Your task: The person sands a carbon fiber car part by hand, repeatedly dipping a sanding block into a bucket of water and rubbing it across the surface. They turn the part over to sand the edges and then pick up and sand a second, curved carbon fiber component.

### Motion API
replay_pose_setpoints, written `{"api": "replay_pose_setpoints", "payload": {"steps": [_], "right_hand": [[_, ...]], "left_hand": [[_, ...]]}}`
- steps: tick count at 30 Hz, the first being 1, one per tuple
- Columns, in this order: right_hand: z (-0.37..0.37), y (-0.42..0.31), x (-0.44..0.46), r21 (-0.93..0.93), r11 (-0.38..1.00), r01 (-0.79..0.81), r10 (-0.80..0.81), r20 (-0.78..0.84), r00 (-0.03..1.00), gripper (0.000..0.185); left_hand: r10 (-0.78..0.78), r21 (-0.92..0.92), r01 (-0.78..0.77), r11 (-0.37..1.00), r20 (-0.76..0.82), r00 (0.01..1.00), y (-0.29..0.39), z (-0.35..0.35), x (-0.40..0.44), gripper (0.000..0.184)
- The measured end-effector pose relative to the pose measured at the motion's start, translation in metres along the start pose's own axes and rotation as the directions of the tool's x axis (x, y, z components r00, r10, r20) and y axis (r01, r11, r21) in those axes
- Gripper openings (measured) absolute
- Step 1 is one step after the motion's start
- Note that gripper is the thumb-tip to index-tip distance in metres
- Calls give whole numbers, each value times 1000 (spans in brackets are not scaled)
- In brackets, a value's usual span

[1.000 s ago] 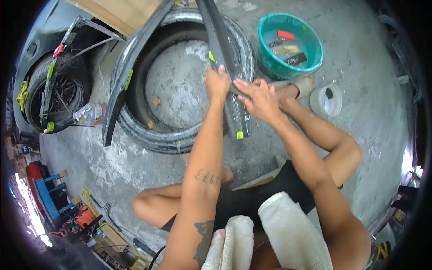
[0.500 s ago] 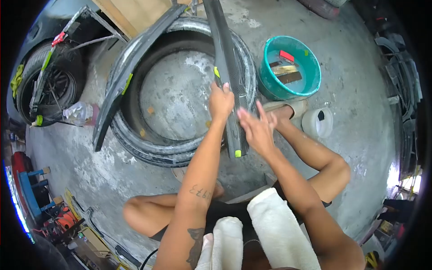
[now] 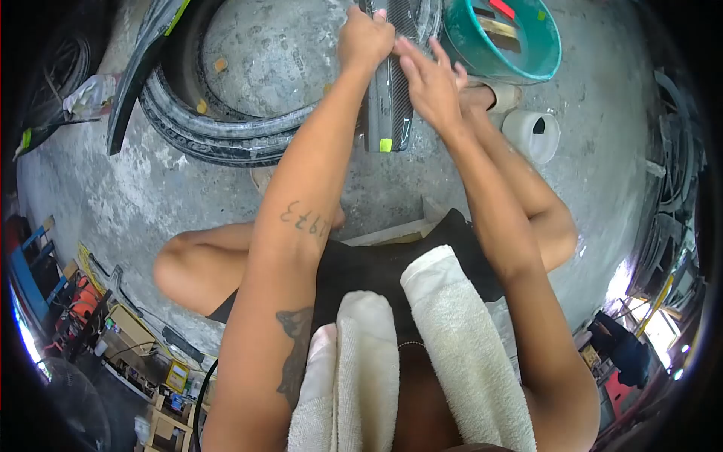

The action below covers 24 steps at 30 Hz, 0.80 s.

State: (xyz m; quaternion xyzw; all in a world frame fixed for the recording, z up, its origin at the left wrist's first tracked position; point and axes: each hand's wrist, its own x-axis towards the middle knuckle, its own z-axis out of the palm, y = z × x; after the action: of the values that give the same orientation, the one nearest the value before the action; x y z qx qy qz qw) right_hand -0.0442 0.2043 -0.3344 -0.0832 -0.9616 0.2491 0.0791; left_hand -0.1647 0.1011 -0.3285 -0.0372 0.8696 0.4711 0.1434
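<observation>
A long, dark carbon-fibre car trim panel (image 3: pixel 389 105) lies across the tyres in front of me, a square of yellow-green tape on its near end. My left hand (image 3: pixel 367 41) is closed round its left edge, thumb on top; the fingers underneath are hidden. Beside the panel's right edge is my right hand (image 3: pixel 433 84), fingers spread and nothing in it. Whether its fingertips touch the panel I cannot tell. A second dark trim piece (image 3: pixel 134 84) with similar tape leans over the left side of the tyres (image 3: pixel 207 141).
At the upper right stands a teal bucket (image 3: pixel 486 66) with a red block (image 3: pixel 500 7) and brown blocks in it. Near my right foot is a white container (image 3: pixel 530 143). A towel (image 3: pixel 467 354) hangs from my neck. Tools and boxes (image 3: pixel 158 369) crowd the lower left.
The view has tipped down towards my lap, so the tyres, panel and bucket appear higher. My left hand keeps its grip on the panel; my right hand remains open beside it.
</observation>
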Motion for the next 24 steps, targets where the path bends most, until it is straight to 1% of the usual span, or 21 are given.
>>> {"api": "replay_pose_setpoints", "payload": {"steps": [1,3,4,6,8,9,10,11,12,13,15,16,17,19,20,21,22,23,24], "right_hand": [[0,-2,-16,-2,1000,10,-10,-12,1000,36],[2,-2,-66,35,998,44,-44,13,999,35],[-4,-3,-71,35,998,57,-57,12,998,35],[-10,-2,-87,-82,991,101,-94,81,992,35],[-1,9,-51,-124,986,114,-117,-17,993,35],[-2,9,-25,-157,980,122,-129,-34,991,34],[-1,10,-4,-151,978,141,-150,-45,988,34],[3,8,-9,-148,980,132,-139,-41,989,34],[6,5,-9,-109,987,117,-123,-48,991,34],[7,3,-5,-73,991,109,-113,-59,992,34],[5,-1,-53,-45,992,116,-116,19,993,35],[0,-3,-72,-12,995,103,-102,71,992,36],[-4,0,-71,-13,993,115,-113,74,991,36],[-5,8,-83,-44,984,174,-170,85,982,37],[-2,11,-65,-74,983,167,-166,20,986,38],[0,13,-40,-105,980,169,-173,-35,984,37],[2,14,-17,-140,977,160,-171,-70,983,36],[8,13,-11,-136,980,145,-154,-62,986,36],[12,9,-6,-98,987,126,-135,-88,987,35]], "left_hand": [[12,-5,-12,1000,-9,1000,2,-1,0,49],[-19,-4,19,1000,-39,999,2,0,0,49],[-5,-1,5,1000,-28,1000,1,-1,-1,51],[-11,13,12,1000,-37,999,5,-3,1,51],[-25,26,26,999,-25,999,4,1,-2,50],[-38,34,38,999,-9,999,2,2,1,50],[-7,-20,6,1000,-19,1000,0,2,4,49],[28,-75,-30,997,-32,999,-2,3,6,49],[73,-43,-74,996,-26,997,-4,1,6,47],[85,-46,-87,995,-33,996,-3,1,4,47],[-5,-3,5,1000,-64,998,2,-2,0,50],[-14,-27,13,1000,-46,999,3,-3,-1,50],[-18,-34,16,999,-56,998,6,-5,1,50],[-28,-7,27,1000,-25,999,4,-3,-2,52],[-40,-39,39,998,-30,999,2,-1,-1,61],[-56,-25,56,998,-3,998,-4,5,4,61],[7,-7,-8,1000,-20,1000,-10,10,13,54],[76,10,-76,997,-39,996,-14,11,16,47],[126,-41,-129,991,-59,990,-13,9,15,48]]}}
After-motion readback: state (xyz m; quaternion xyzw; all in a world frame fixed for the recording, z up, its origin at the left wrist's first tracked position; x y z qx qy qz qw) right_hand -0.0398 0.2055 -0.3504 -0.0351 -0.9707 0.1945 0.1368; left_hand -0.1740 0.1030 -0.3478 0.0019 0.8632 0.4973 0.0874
